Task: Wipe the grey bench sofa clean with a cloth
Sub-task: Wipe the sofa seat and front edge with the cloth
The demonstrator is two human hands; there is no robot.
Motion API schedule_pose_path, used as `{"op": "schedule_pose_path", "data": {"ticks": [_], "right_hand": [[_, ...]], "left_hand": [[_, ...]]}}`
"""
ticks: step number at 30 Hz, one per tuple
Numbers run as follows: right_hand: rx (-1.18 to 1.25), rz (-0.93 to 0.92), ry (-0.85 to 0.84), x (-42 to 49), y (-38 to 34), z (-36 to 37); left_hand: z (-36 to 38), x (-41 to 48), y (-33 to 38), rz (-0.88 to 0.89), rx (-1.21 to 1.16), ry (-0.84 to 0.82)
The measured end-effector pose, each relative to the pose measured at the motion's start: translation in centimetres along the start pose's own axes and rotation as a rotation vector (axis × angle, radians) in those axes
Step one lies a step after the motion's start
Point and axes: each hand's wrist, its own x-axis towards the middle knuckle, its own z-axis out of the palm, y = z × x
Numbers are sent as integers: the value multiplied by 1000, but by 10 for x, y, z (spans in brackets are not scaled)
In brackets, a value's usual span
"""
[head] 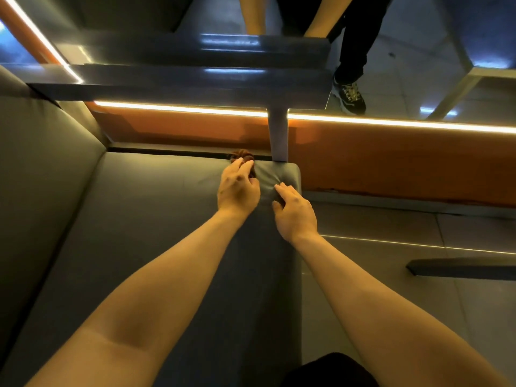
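Item 1: grey bench sofa (156, 233). Seat is running from the near edge to the far edge of the view, with its backrest (42, 177) rising along the left side. The upholstery is creasing at the far right corner of the seat.

Item 2: brown cloth (242, 157). It is lying bunched at the far edge of the seat, close to the far right corner, and is sitting over the dark gap between the seat and the wall panel.

Item 3: left hand (238, 188). It is reaching to the far edge of the seat, with its fingers curling over the cloth and holding it against the seat.

Item 4: right hand (296, 213). It is resting just beside the left hand, by the seat's right edge. Its fingers are spread and lightly bent, their tips pressing into the creased upholstery and holding nothing.

Item 5: surroundings. A grey table (181, 88) is standing beyond the far edge, and its leg (277, 135) is coming down at the seat's far right corner. An orange panel (391, 169) with a glowing light strip (391, 122) is running behind it. A dark shoe (350, 97) is showing past the table, and grey floor (391, 317) is lying to the right of the seat.
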Motion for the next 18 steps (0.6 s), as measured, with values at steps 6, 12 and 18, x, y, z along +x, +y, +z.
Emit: {"op": "schedule_pose_path", "data": {"ticks": [6,12,18], "right_hand": [[172,50,-24,4,10,-16],[165,42,-21,2,6,-11],[276,81,-39,4,12,-11]], "left_hand": [[26,-19,39,116,-104,-119],[6,-11,3,238,87,-91],[10,-9,3,24,19,19]]}}
